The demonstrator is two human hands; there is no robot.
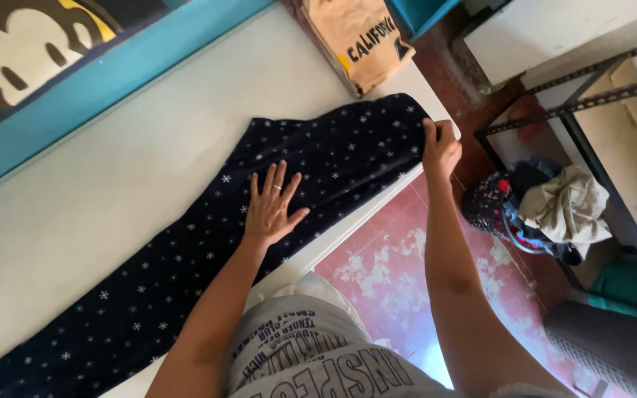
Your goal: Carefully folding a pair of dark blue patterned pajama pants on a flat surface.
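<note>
A long dark navy garment [186, 250] with small white snowflake prints lies stretched across a white table [112, 162]. My left hand [272, 206] presses flat on the cloth near its middle, fingers spread, a ring on one finger. My right hand [440, 147] pinches the far end of the garment at the table's corner.
A folded tan garment [366, 37] with dark print lies at the table's far edge. A blue wall border [112, 66] runs along the left. To the right, a dark metal rack [591, 96] holds a pile of clothes [554, 206] over red floor tiles [385, 273].
</note>
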